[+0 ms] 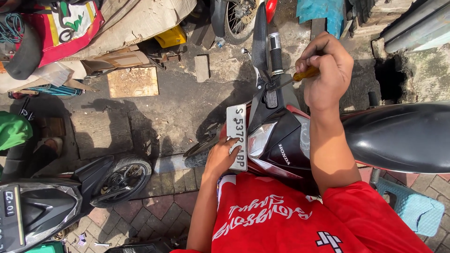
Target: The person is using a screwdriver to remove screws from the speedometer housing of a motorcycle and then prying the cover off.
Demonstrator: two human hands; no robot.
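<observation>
A red and black motorcycle (281, 140) stands in front of me, its white number plate (236, 126) at the front. My right hand (326, 70) is closed around a screwdriver with a yellow handle (305, 73), whose shaft points left into the handlebar cover beside the black grip (275, 52). My left hand (221, 157) rests flat against the lower edge of the number plate, fingers spread. The black seat (398, 136) stretches off to the right.
A second black motorcycle (61, 201) is parked at lower left, its front wheel (123, 179) near the kerb. A light blue plastic stool (412, 208) sits at lower right. Boards, bricks and a covered cart (93, 33) lie at upper left.
</observation>
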